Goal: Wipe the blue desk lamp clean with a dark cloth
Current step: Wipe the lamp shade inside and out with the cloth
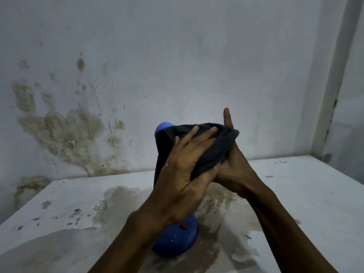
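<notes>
The blue desk lamp (178,238) stands on a white table (307,194) whose paint is peeling and stained, set against a blotched, mould-marked wall (65,133). Its round, smooth plastic base carries a small red switch (183,226) and white specks of dust, while its rounded head (162,128) peeks out at the top left of a dark cloth (208,150) — a thick, nubbly, towel-like fabric draped over the lamp's upper part. The left hand (185,174) lies over the cloth with fingers spread and nearly straight, pressing the fabric against the lamp head, probably so the weave can rub the surface beneath. The right hand (234,168) comes in from the other side, thumb raised, its palm under the cloth's bunched lower edge; its fingers are hidden, so whether they grip or merely brace it cannot be told. Sandwiching the head this way likely steadies the lamp — the base looks untouched so far.
</notes>
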### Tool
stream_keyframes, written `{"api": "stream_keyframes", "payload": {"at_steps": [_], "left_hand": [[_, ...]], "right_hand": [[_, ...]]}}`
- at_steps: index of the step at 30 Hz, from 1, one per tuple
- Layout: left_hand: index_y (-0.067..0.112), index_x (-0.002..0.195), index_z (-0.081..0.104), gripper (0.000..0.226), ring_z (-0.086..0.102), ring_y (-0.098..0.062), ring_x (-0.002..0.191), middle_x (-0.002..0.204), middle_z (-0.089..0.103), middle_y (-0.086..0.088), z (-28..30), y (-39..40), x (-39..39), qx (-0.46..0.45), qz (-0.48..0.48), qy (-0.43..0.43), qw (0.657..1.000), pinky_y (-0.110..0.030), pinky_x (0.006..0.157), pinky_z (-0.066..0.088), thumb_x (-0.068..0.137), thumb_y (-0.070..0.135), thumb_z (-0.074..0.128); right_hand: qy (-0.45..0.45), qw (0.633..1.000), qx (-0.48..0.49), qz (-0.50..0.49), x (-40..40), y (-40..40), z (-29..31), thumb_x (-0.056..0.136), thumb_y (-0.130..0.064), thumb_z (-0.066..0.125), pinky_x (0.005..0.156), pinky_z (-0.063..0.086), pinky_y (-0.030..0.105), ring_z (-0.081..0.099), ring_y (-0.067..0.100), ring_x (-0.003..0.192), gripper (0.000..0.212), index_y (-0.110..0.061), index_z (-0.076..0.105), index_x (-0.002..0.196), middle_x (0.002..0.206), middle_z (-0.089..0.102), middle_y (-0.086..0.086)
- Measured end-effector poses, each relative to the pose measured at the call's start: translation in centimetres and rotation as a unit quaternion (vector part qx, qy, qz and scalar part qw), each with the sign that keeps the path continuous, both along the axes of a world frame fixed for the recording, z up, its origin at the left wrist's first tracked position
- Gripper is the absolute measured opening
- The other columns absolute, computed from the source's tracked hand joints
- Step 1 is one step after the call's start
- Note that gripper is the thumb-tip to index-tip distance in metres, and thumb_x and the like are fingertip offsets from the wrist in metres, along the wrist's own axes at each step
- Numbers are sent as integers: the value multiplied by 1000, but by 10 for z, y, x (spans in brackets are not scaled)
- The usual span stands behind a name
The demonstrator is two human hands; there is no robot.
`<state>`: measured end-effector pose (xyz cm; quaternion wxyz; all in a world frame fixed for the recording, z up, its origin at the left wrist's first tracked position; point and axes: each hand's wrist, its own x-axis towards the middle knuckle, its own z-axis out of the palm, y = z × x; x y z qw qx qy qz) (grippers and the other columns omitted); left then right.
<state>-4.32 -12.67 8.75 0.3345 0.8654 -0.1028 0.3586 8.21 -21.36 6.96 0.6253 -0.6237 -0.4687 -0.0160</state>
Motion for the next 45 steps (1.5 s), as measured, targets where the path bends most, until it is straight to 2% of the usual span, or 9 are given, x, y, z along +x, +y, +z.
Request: {"api": "stream_keyframes", "payload": {"at_steps": [3,13,16,20,24,28,33,41,45], "left_hand": [[44,144,37,52,27,0,146,150,45,19,4,14,5,73,43,-10,996,-42,125,4,93,45,43],[28,116,65,54,37,-2,128,117,58,16,29,44,34,73,242,7,968,-51,119,17,86,59,32],[57,120,46,31,16,31,125,120,42,42,22,14,16,-4,100,41,994,-44,124,-1,91,49,41],[66,128,34,41,18,11,144,140,35,45,15,0,5,46,-23,26,998,-39,125,3,93,45,43],[48,136,50,40,45,10,127,123,58,31,28,16,18,108,39,-2,993,-23,118,13,97,44,40],[46,95,69,38,60,-10,95,80,64,19,56,30,39,190,224,68,954,-37,117,11,93,50,30],[28,90,70,42,59,-18,86,87,66,8,79,40,65,174,320,214,906,-54,110,17,87,48,32],[34,135,52,61,37,4,122,131,55,20,38,5,28,115,117,83,983,-30,117,6,88,62,25],[34,119,61,58,50,9,98,105,63,21,44,16,34,147,124,62,979,-27,109,19,93,61,16]], "right_hand": [[18,1000,-4,23,0,-5,-2,61,-3,91,102,45,18,59,-4,109,142,-36,-13,151,123,55,-7],[24,995,-73,-67,-7,-6,7,33,-40,89,92,55,38,55,18,117,158,-65,-25,139,136,47,5],[11,996,-77,-35,0,-5,7,44,-27,90,101,49,29,58,13,120,155,-47,-22,150,132,54,-5],[-22,997,-69,17,-1,-7,10,67,-17,87,111,25,8,49,-21,116,126,4,-2,153,116,48,-30],[73,995,-47,45,-4,-9,9,72,-37,86,103,51,44,66,9,102,97,-22,31,151,116,62,-2],[15,996,-77,-48,-12,-8,7,34,-40,90,96,54,40,55,17,119,162,-59,-31,140,138,46,2],[15,995,-76,-60,-5,-3,10,33,-46,89,97,51,33,53,15,120,163,-60,-37,135,137,47,3],[-33,996,-82,9,9,4,12,43,-48,88,101,29,2,59,7,119,163,-31,-37,146,131,58,3],[-13,998,-67,-11,-3,0,14,38,-42,86,100,50,30,64,8,110,164,-42,-43,140,125,62,-1]]}}
